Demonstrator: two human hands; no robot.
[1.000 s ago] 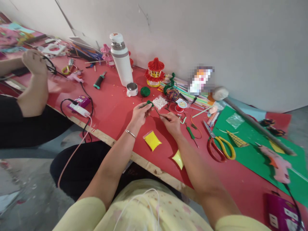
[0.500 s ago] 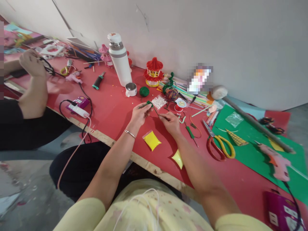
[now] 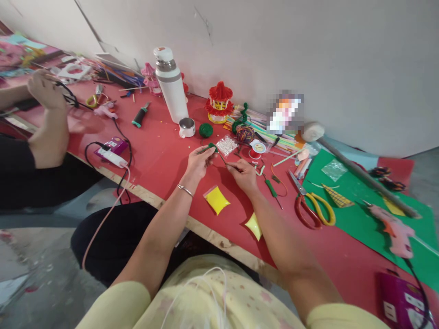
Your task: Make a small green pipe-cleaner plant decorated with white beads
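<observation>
Between its thumb and fingers, my left hand [image 3: 200,162] pinches a small green piece [image 3: 212,147]. My right hand [image 3: 243,174] grips a thin dark stick [image 3: 222,158], whose far end reaches toward the green piece; whether they touch is too small to tell. Just beyond the hands lie a bag of white beads [image 3: 227,145], a green yarn ball [image 3: 206,130] and a multicoloured yarn ball [image 3: 245,135]. A bright yellow packet [image 3: 217,200] rests on the red table between my forearms, and a paler packet [image 3: 254,227] is partly under my right forearm.
Behind stand a white bottle [image 3: 172,93], a metal cup [image 3: 187,127] and a red paper ornament [image 3: 220,103]. Rightward are scissors [image 3: 312,205], a mallet [image 3: 363,167] and a pink glue gun [image 3: 393,230]. A person's hand [image 3: 46,89] is at the far left.
My hands and what they hold look almost the same. At the far left, the other person's hand and arm have shifted slightly.
</observation>
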